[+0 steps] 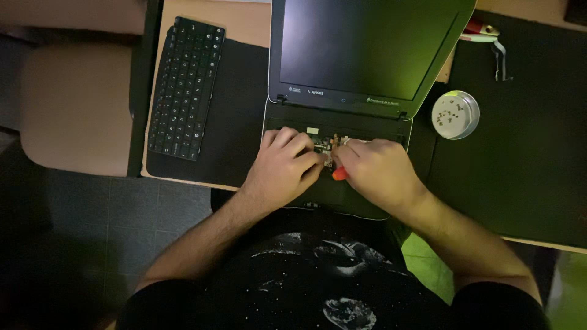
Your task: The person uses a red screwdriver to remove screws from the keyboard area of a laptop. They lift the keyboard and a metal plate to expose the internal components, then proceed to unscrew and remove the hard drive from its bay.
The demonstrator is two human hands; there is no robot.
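Nearest the camera is the person's black printed T-shirt [318, 281], soft cloth with pale, speckled shapes across the chest, and from it two bare forearms run up to the desk edge. The left hand [282, 168] lies knuckles-up on the base of a small open laptop with a dark, keyless lower deck and a glossy black screen [367, 49], its fingers curled down onto the exposed parts in the middle; whether it pinches anything there I cannot tell. The right hand [379, 168] is closed into a loose fist around a small tool with a bright red-orange plastic handle [340, 174] — only the rounded butt of the handle shows below the palm, and the working tip is hidden, probably down among the little metal and board parts between the two hands. The laptop sits at the front of the desk, its silver-edged base on a flat black mat [238, 122]. To the left on that mat lies a separate thin black keyboard panel with rows of square keys [185, 88], tilted slightly. To the right stands a round, shallow white dish holding tiny dark screws [455, 114]. Farthest off — at the top right corner — lies a red-and-metal hand tool [486, 33], small and unclear.
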